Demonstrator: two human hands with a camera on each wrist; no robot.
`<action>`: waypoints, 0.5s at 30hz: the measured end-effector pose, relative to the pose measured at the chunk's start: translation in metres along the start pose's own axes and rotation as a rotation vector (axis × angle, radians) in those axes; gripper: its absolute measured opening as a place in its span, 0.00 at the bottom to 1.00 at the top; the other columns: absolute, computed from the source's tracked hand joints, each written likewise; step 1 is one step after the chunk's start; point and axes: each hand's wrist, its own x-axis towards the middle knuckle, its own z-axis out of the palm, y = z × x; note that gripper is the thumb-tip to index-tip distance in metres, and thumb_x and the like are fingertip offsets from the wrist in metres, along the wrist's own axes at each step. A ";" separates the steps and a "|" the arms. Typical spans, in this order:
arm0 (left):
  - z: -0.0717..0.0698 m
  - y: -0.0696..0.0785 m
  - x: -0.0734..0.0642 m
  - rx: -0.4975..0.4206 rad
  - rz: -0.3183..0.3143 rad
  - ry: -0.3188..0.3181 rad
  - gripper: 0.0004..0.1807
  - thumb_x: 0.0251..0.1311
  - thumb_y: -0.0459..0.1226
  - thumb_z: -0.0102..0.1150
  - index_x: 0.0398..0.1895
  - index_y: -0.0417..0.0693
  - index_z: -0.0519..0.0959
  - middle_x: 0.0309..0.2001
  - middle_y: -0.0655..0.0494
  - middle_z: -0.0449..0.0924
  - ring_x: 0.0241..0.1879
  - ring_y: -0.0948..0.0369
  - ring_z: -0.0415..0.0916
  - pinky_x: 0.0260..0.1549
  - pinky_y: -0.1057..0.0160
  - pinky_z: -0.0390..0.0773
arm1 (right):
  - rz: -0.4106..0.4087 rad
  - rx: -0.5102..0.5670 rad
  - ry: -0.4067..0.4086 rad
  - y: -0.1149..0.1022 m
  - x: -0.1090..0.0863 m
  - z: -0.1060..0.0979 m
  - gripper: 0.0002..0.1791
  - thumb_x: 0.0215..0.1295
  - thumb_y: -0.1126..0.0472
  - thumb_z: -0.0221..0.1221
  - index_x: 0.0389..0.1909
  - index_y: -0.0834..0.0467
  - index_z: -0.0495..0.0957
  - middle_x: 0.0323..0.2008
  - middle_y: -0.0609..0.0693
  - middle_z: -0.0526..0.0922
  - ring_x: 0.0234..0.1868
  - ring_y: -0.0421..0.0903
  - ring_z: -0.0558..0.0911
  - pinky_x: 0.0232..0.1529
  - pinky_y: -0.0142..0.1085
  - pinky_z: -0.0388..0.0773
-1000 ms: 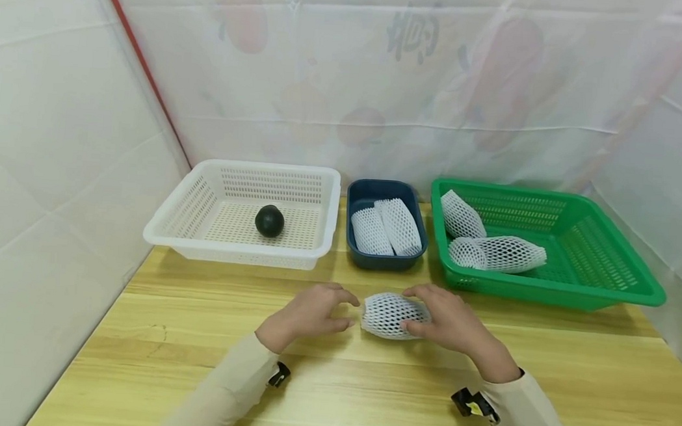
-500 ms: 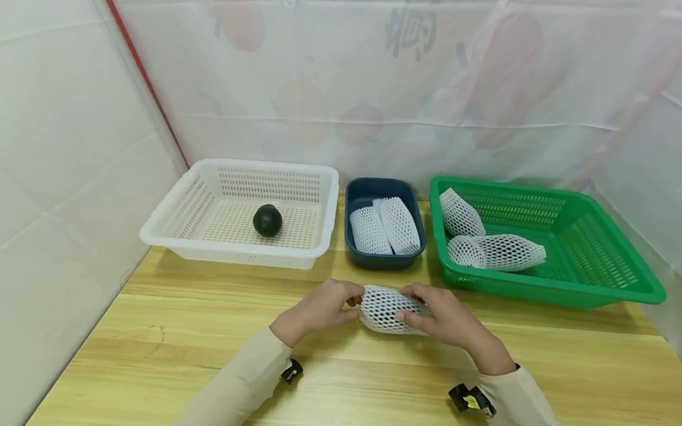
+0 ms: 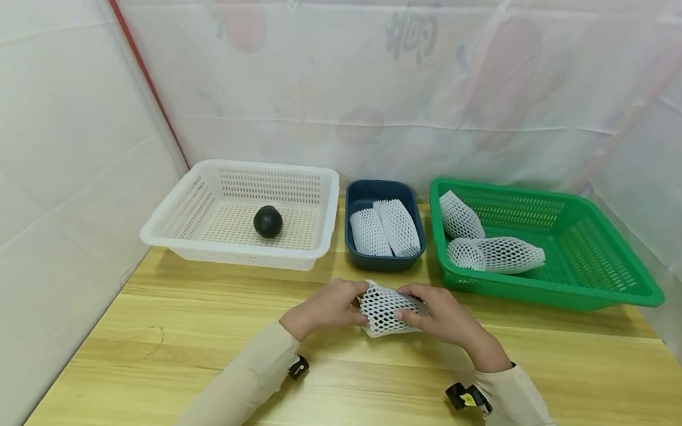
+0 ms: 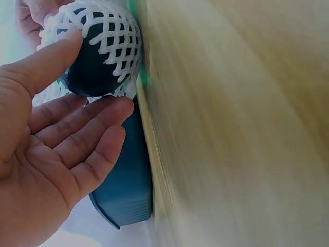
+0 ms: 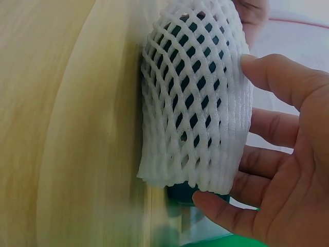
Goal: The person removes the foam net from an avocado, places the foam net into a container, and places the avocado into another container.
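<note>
A white foam net sleeve (image 3: 383,311) lies over the table between both hands, with a dark round fruit (image 4: 91,69) inside it. In the left wrist view, the fruit's smooth end shows at the sleeve's opening. My left hand (image 3: 333,309) holds that end, thumb on the net's edge and fingers on the opposite side. Around the other end, my right hand (image 3: 443,316) grips the sleeve with thumb and fingers spread along it. The right wrist view shows the sleeve's narrower end (image 5: 190,172) extending past the fruit.
A white basket (image 3: 239,253) at back left holds one dark round fruit (image 3: 267,221). In the middle, a blue bin (image 3: 381,262) contains foam sleeves (image 3: 397,226). At back right, a green basket (image 3: 553,291) holds several net-wrapped items (image 3: 511,256). Behind them hangs a pale curtain (image 3: 337,76).
My left hand has moved right from beside the sleeve and taken hold of its open end. That end now looks pulled wider and tilted, while the right hand keeps its grip.
</note>
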 end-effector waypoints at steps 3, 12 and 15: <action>0.000 0.000 0.001 -0.019 0.001 -0.008 0.13 0.47 0.35 0.69 0.30 0.49 0.72 0.31 0.60 0.78 0.32 0.67 0.76 0.32 0.74 0.73 | 0.005 0.001 0.001 0.001 -0.001 0.001 0.22 0.60 0.52 0.62 0.50 0.62 0.76 0.46 0.51 0.80 0.48 0.49 0.77 0.48 0.47 0.72; 0.000 -0.001 -0.001 -0.071 0.002 -0.024 0.12 0.49 0.35 0.68 0.33 0.48 0.73 0.37 0.55 0.80 0.36 0.64 0.79 0.35 0.75 0.74 | 0.001 0.020 -0.009 0.003 -0.006 -0.004 0.25 0.57 0.51 0.64 0.52 0.62 0.75 0.47 0.51 0.79 0.49 0.50 0.76 0.48 0.49 0.71; 0.000 -0.002 -0.001 -0.090 0.008 -0.026 0.13 0.50 0.35 0.68 0.36 0.47 0.74 0.41 0.53 0.80 0.38 0.62 0.79 0.37 0.74 0.74 | 0.003 -0.002 -0.020 0.004 -0.010 -0.005 0.29 0.53 0.53 0.68 0.54 0.62 0.74 0.49 0.53 0.77 0.51 0.52 0.75 0.50 0.50 0.70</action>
